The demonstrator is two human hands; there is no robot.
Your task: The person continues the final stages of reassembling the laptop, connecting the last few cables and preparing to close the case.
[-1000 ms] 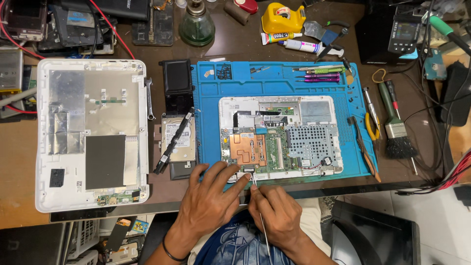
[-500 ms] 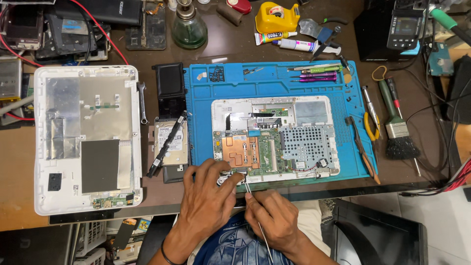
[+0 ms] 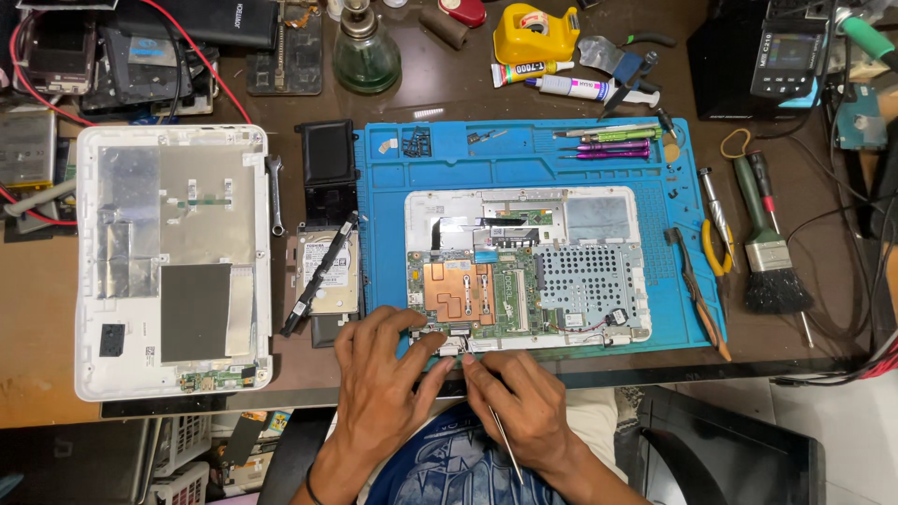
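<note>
An opened white laptop base (image 3: 524,266) lies on a blue work mat (image 3: 449,159), showing a green circuit board with a copper heat plate (image 3: 458,290). My left hand (image 3: 383,383) rests at the board's near left corner, fingertips touching the edge by a connector. My right hand (image 3: 524,407) sits just right of it, pinching a thin metal tool (image 3: 505,444) whose tip meets the board's front edge. The tool's tip is hidden between my fingers.
A white laptop cover (image 3: 173,262) lies at the left. A hard drive (image 3: 327,271) and black parts sit between cover and mat. Screwdrivers (image 3: 613,140), pliers (image 3: 716,248), a brush (image 3: 772,262), a glass bottle (image 3: 367,51), a yellow tape dispenser (image 3: 535,33) and meters crowd the back and right.
Both hands stay at the board's front edge with small finger shifts. The view has drifted, so the desk sits slightly lower and to the right in frame.
</note>
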